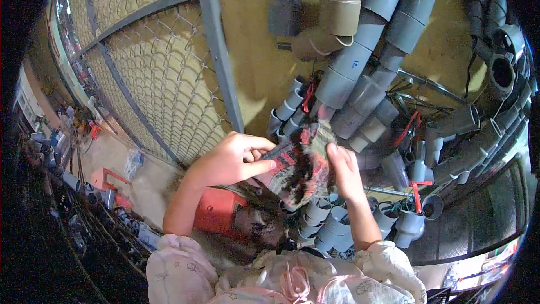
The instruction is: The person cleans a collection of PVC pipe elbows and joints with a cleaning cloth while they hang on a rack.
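A ragged, patterned piece of cloth (319, 163) in red, grey and black is held up between my two hands, with dark, frayed-looking parts in its middle. Thumb and fingers of my left hand (239, 157) pinch its left edge. On the other side, my right hand (344, 170) grips the right edge, its thumb uppermost and the other fingers mostly hidden. Just behind the cloth stand grey pipe fittings (336, 222). Below my left wrist sits a red object (218, 209), partly covered by my forearm.
Strings of grey pipe fittings (351, 65) hang ahead and to the right. A chain-link gate (163, 73) with a metal frame stands at the left. On the floor lie a red tool-like object (107, 180) and a clear plastic bag (133, 163). Red straps (416, 191) hang among the fittings.
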Demonstrator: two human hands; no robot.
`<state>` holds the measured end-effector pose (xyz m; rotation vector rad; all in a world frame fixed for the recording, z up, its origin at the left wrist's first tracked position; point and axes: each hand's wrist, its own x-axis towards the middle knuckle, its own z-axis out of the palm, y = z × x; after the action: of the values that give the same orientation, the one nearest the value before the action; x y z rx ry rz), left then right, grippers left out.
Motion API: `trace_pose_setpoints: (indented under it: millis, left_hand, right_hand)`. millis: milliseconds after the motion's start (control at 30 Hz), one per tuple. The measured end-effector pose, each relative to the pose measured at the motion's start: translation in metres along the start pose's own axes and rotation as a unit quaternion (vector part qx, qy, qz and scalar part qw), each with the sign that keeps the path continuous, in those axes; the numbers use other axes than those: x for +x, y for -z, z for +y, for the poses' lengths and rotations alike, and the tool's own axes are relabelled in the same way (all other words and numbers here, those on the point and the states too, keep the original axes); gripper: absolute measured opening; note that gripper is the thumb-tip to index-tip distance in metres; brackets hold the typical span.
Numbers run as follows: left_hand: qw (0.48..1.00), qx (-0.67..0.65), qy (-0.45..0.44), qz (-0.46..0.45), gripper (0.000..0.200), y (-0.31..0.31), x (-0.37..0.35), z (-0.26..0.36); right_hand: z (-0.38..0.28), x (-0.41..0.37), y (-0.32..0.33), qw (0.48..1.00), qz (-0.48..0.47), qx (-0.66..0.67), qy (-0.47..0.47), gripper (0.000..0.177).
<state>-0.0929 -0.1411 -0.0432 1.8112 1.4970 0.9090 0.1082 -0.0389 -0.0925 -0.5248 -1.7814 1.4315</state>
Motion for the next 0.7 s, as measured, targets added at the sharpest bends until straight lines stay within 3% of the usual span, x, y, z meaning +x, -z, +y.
trace_pose_setpoints:
  millis: [33, 167, 200, 267, 333, 367, 400, 467, 500, 533, 600, 633, 667, 700]
  left_hand:
    - [0.996, -0.090, 0.024, -0.014, 0.030, -0.004, -0.001, -0.014]
    - [0.947, -0.318, -0.019, -0.047, 0.029, -0.026, 0.004, -0.031]
    - [0.946, -0.322, -0.024, -0.037, 0.030, -0.033, 0.006, -0.037]
    - [0.945, -0.321, -0.043, 0.053, 0.027, -0.048, 0.008, -0.049]
    - [0.962, -0.242, -0.040, 0.117, 0.025, -0.055, 0.005, -0.057]
    - [0.967, -0.208, -0.043, 0.142, 0.022, -0.058, 0.002, -0.055]
    - [0.969, -0.199, -0.022, 0.143, 0.020, -0.060, -0.001, -0.048]
    - [0.985, -0.157, 0.014, 0.070, 0.021, -0.057, -0.008, -0.048]
    - [0.987, -0.155, -0.005, 0.051, 0.020, -0.056, -0.009, -0.051]
    - [0.982, -0.180, -0.014, 0.047, 0.020, -0.054, -0.010, -0.051]
    - [0.971, -0.233, -0.032, 0.036, 0.020, -0.049, -0.016, -0.048]
    - [0.971, -0.239, -0.020, 0.013, 0.023, -0.045, -0.021, -0.051]
    - [0.961, -0.275, -0.028, 0.001, 0.025, -0.045, -0.020, -0.052]
    - [0.949, -0.312, -0.033, -0.012, 0.028, -0.046, -0.019, -0.052]
  right_hand:
    - [-0.003, 0.001, 0.000, 1.000, 0.009, -0.005, -0.020, 0.028]
    - [0.008, 0.005, -0.015, 0.999, -0.040, 0.016, 0.027, 0.029]
    - [0.011, 0.004, -0.019, 0.997, -0.062, 0.040, 0.032, 0.027]
    - [0.022, 0.007, -0.026, 0.997, -0.013, -0.010, 0.073, 0.034]
    - [0.025, 0.002, -0.027, 0.996, 0.013, -0.010, 0.082, 0.054]
    - [0.026, -0.004, -0.026, 0.992, 0.007, -0.067, 0.106, 0.076]
    - [0.029, -0.011, -0.028, 0.975, -0.009, -0.171, 0.142, 0.087]
    - [0.018, -0.022, -0.044, 0.947, -0.076, -0.260, 0.174, 0.095]
    - [0.024, -0.025, -0.046, 0.958, -0.108, -0.239, 0.114, 0.099]
    - [0.033, -0.024, -0.043, 0.967, -0.081, -0.200, 0.136, 0.089]
    - [0.041, -0.030, -0.028, 0.994, -0.087, 0.056, -0.019, 0.074]
    - [0.040, -0.035, -0.021, 0.976, -0.019, 0.187, -0.111, 0.070]
    - [0.061, -0.043, -0.006, 0.958, 0.007, 0.255, -0.130, 0.058]
    - [0.075, -0.052, 0.002, 0.908, 0.016, 0.403, -0.114, 0.053]
